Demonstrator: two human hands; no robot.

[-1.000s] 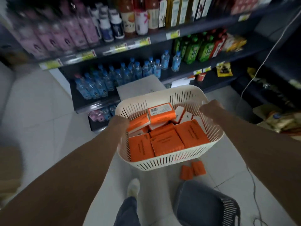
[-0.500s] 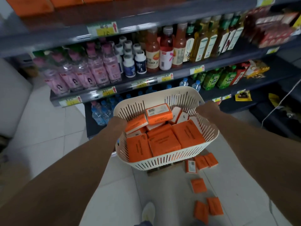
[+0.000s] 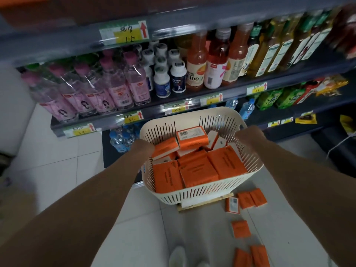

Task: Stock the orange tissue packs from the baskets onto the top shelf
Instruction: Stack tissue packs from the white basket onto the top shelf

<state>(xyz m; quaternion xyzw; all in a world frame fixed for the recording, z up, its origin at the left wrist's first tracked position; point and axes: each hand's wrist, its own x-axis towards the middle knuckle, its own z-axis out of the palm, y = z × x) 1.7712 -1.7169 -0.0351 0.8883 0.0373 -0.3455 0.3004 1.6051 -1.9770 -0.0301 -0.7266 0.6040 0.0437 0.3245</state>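
Observation:
A cream slotted basket (image 3: 202,193) full of orange tissue packs (image 3: 198,172) hangs in front of me above the floor. My left hand (image 3: 143,146) grips its left rim and my right hand (image 3: 248,134) grips its right rim; the fingers curl over the edge and are partly hidden. The top shelf edge (image 3: 173,29) runs across the upper frame, with a blurred orange pack (image 3: 17,0) at the top left corner. Several loose orange packs (image 3: 240,228) lie on the floor tiles below the basket.
Shelves ahead carry pink bottles (image 3: 107,87), white supplement jars (image 3: 169,76), juice bottles (image 3: 210,60) and oil bottles (image 3: 275,49). Water bottles (image 3: 119,139) stand on a lower shelf. A small wooden-edged platform (image 3: 204,204) sits under the basket. My shoe (image 3: 177,255) shows at the bottom.
The basket has risen in both hands and the view has tilted up, bringing the top shelf edge closer. More loose packs on the floor came into view.

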